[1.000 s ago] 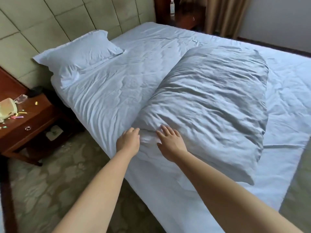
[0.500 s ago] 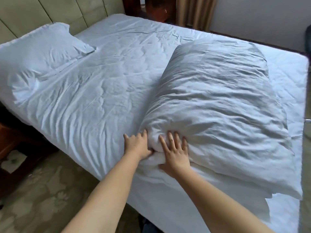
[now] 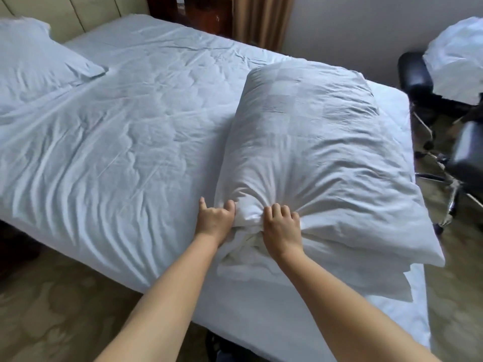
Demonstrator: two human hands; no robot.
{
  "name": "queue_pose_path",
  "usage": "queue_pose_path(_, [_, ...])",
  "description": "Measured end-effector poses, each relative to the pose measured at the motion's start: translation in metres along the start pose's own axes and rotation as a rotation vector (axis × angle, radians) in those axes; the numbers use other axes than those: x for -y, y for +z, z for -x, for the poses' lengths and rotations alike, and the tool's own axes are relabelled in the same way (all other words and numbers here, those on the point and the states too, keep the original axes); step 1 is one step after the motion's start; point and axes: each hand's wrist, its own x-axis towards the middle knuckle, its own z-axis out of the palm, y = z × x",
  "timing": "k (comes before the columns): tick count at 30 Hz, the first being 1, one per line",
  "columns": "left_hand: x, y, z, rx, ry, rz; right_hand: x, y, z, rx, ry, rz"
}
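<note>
Two hands, left hand (image 3: 214,221) and right hand (image 3: 281,227), curl their fingers into the gathered near end of a bulky white folded fabric duvet (image 3: 313,142) lying on the right half of a white-sheeted bed (image 3: 109,131). Judged soft, light and floppy; the bunched fabric offers the surest hold.

Large white duvet (image 3: 313,152), folded into thick puffy bundle, laid lengthwise on right half of bed (image 3: 130,131); near end bunched into radiating creases.
</note>
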Motion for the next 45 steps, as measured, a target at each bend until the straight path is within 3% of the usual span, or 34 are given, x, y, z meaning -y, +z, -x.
queue_pose_path(2, [-0.007,-0.038,0.007,0.091,-0.013,0.026,-0.006,-0.023,0.000,-0.103,-0.022,-0.038])
queue_pose_path(5, [-0.016,-0.076,0.025,0.049,-0.050,0.071,-0.017,-0.074,0.000,-0.223,-0.046,-0.057])
queue_pose_path(7, [-0.021,-0.088,0.042,-0.006,-0.071,0.103,-0.020,-0.092,0.009,-0.246,-0.035,-0.077])
queue_pose_path(8, [-0.025,-0.088,0.051,-0.118,-0.054,0.119,-0.020,-0.095,0.019,-0.251,-0.046,-0.097])
queue_pose_path(10, [-0.033,-0.075,0.079,-0.199,0.018,0.087,-0.017,-0.091,0.050,-0.171,-0.091,-0.155])
queue_pose_path(12, [-0.040,-0.051,0.111,0.127,0.021,0.098,-0.011,-0.084,0.082,0.150,-0.143,-0.187])
queue_pose_path(14, [-0.038,-0.035,0.141,0.629,-0.050,0.168,-0.003,-0.079,0.103,0.517,-0.187,-0.183])
queue_pose_path(16, [-0.027,-0.034,0.156,0.756,-0.071,0.176,0.006,-0.083,0.110,0.601,-0.246,-0.196])
queue_pose_path(21, [-0.018,-0.072,0.152,0.586,-0.111,0.261,0.005,-0.115,0.100,0.497,-0.185,-0.331])
queue_pose_path(25, [-0.021,-0.099,0.134,0.478,-0.071,0.257,-0.003,-0.134,0.079,0.400,-0.173,-0.264])
queue_pose_path(33, [-0.018,-0.118,0.072,0.435,0.046,0.288,-0.037,-0.139,0.043,0.565,0.009,-0.158])
queue_pose_path(45, [-0.053,-0.138,-0.016,0.446,0.171,0.301,-0.097,-0.124,0.016,0.589,0.166,-0.185])
